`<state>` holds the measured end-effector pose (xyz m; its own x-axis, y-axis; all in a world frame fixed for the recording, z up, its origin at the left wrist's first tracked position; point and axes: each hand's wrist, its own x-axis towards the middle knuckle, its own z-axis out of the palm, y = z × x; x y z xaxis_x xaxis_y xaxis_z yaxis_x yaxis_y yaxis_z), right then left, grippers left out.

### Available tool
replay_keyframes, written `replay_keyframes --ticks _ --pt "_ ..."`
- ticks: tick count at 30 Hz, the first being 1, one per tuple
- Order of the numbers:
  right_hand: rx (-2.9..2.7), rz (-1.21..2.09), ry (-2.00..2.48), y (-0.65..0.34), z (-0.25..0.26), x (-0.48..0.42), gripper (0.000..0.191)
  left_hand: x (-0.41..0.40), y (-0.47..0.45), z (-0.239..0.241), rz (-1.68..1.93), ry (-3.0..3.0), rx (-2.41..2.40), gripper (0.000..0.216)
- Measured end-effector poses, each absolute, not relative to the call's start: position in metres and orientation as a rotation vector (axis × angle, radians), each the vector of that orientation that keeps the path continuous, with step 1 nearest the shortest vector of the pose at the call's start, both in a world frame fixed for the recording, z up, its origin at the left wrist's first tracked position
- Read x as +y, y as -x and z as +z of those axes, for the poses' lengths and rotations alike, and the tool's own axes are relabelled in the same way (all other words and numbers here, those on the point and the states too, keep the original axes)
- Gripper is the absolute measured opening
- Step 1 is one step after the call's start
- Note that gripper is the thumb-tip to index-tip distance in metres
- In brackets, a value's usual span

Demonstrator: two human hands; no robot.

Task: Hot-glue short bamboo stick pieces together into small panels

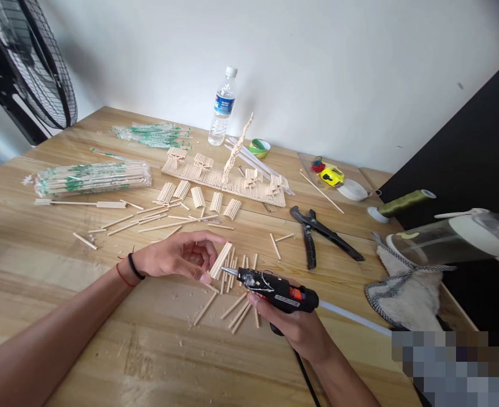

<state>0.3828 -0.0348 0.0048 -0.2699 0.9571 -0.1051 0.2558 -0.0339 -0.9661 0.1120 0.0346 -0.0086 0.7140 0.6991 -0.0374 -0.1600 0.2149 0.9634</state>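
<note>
Between the thumb and fingers of my left hand (185,254) is a small panel of wooden sticks (221,260), held tilted above the table. My right hand (291,325) grips a black hot glue gun (274,289), its metal nozzle at the panel's lower right edge. Whether the tip touches the wood I cannot tell. A white glue stick (353,317) sticks out of the gun's back. Cut wooden sticks (234,311) lie loose beneath both hands. Farther back, several finished stick panels (197,196) rest in a row before a long stick-built model (219,180) with a tall thin upright piece.
Black cutters (325,233) lie right of centre. Bagged wooden sticks (92,178) are at the left, and a water bottle (222,107) stands by the wall. On the right are a yellow tape measure (332,175), a thread spool (406,204), a clear jar (435,240) and a cloth (410,294).
</note>
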Motion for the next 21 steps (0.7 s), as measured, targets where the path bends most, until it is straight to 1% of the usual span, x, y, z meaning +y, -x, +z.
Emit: replay_keyframes --ticks 4,21 --pt "-1.574 1.336 1.302 -0.3835 0.0027 -0.0346 0.033 0.0346 -0.1118 -0.0085 0.629 -1.217 0.532 0.065" --pt "-1.623 1.254 1.253 -0.3854 0.0010 -0.0295 0.037 0.0319 -0.1134 0.0000 0.588 -1.206 0.547 0.066"
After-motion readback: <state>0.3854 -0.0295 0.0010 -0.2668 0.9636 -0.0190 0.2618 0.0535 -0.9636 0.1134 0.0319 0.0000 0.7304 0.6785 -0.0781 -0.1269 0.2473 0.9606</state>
